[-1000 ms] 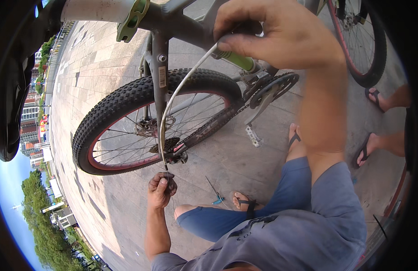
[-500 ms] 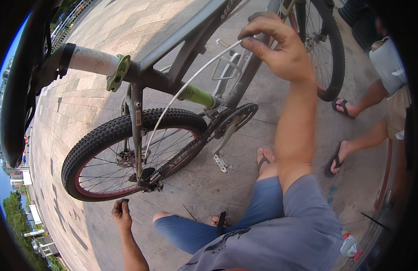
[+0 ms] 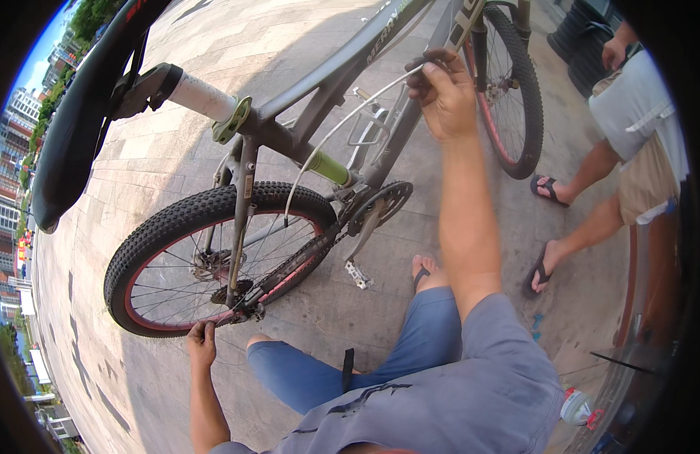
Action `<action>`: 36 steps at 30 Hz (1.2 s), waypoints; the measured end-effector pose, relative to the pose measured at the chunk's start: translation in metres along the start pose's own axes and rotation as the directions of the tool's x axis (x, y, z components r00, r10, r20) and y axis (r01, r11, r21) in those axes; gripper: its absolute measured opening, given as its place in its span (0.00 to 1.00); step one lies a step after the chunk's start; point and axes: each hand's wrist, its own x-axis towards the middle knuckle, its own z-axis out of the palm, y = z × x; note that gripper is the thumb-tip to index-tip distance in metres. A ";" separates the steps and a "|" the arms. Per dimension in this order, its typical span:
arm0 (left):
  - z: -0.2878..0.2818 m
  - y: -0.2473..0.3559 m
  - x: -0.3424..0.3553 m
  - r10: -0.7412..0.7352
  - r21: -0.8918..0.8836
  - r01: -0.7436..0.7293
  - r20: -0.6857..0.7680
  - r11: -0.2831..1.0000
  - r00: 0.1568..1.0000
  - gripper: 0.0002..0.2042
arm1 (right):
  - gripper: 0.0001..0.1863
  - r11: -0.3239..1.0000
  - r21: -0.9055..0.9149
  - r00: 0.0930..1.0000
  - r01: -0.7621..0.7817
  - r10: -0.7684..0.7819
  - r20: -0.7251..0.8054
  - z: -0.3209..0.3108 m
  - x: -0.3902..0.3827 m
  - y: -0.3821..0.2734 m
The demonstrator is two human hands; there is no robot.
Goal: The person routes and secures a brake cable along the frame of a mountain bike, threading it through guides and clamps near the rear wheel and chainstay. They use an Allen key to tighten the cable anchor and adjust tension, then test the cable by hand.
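White cable housing [image 3: 342, 129] runs in a long arc from my right hand [image 3: 443, 94] down past the grey bicycle frame [image 3: 342, 64] to a free end hanging in front of the rear wheel [image 3: 213, 261]. My right hand is raised beside the down tube, fingers pinched closed on the upper end of the housing, the forearm reaching up from the lower middle of the view. My left hand [image 3: 201, 342] is low, at the bottom rim of the rear wheel, its fingers curled against the tyre just below the derailleur [image 3: 247, 306]; whether they actually grip anything there I cannot tell. The rear wheel has a knobbly black tyre and a red rim, and it stands on pale stone paving [image 3: 160, 151], which carries everything here. The black saddle [image 3: 85, 106] fills the upper left, on a white seat post [image 3: 202, 94] held by a green clamp [image 3: 232, 119]. The chainring and crank [image 3: 380, 204] sit at the centre, with a silver pedal [image 3: 357, 274] hanging below, close to my sandalled foot [image 3: 425, 272]. The front wheel [image 3: 512, 91] stands towards the upper right edge of the paving. Beside it, at the right, another person's bare legs in black sandals [image 3: 547, 189] stand on the paving, well apart from my hands.
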 end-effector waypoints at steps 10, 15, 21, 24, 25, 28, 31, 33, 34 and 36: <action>0.009 -0.031 -0.010 0.056 -0.058 -0.054 0.018 0.997 0.998 0.12 | 0.25 0.916 0.164 0.929 -0.366 0.347 0.130 0.097 -0.077 0.019; -0.002 -0.031 -0.032 0.102 -0.079 -0.107 -0.064 0.991 0.993 0.14 | 0.11 0.791 -0.330 0.678 -0.514 0.611 0.409 0.104 -0.105 0.031; 0.006 -0.023 -0.047 0.052 -0.115 -0.067 -0.125 0.991 0.991 0.14 | 0.09 0.911 0.006 0.910 -0.411 0.410 0.056 0.103 -0.095 0.035; 0.008 -0.028 -0.044 0.055 -0.055 -0.064 -0.162 0.996 0.985 0.15 | 0.09 0.937 0.035 0.937 -0.348 0.348 -0.007 0.106 -0.088 0.041; 0.009 -0.028 -0.045 0.043 -0.074 -0.056 -0.167 0.996 0.985 0.15 | 0.09 0.942 0.035 0.942 -0.335 0.335 -0.006 0.106 -0.088 0.043; 0.010 -0.032 -0.039 0.062 -0.085 -0.079 -0.189 0.993 0.980 0.15 | 0.09 0.961 0.014 0.961 -0.276 0.276 -0.034 0.105 -0.078 0.045; 0.009 -0.037 -0.043 0.058 -0.081 -0.075 -0.200 0.994 0.978 0.17 | 0.09 0.970 0.026 0.970 -0.240 0.241 -0.037 0.105 -0.075 0.053; 0.008 -0.039 -0.039 0.092 -0.047 -0.105 -0.218 0.993 0.972 0.17 | 0.08 0.974 0.064 0.974 -0.217 0.220 -0.048 0.110 -0.075 0.053; 0.006 -0.038 -0.039 0.095 -0.047 -0.109 -0.239 0.993 0.966 0.18 | 0.07 0.976 0.093 0.978 -0.199 0.204 -0.049 0.112 -0.075 0.052; 0.000 -0.032 -0.040 0.104 -0.050 -0.122 -0.279 0.991 0.955 0.18 | 0.08 0.969 0.126 0.977 -0.214 0.211 0.035 0.115 -0.074 0.053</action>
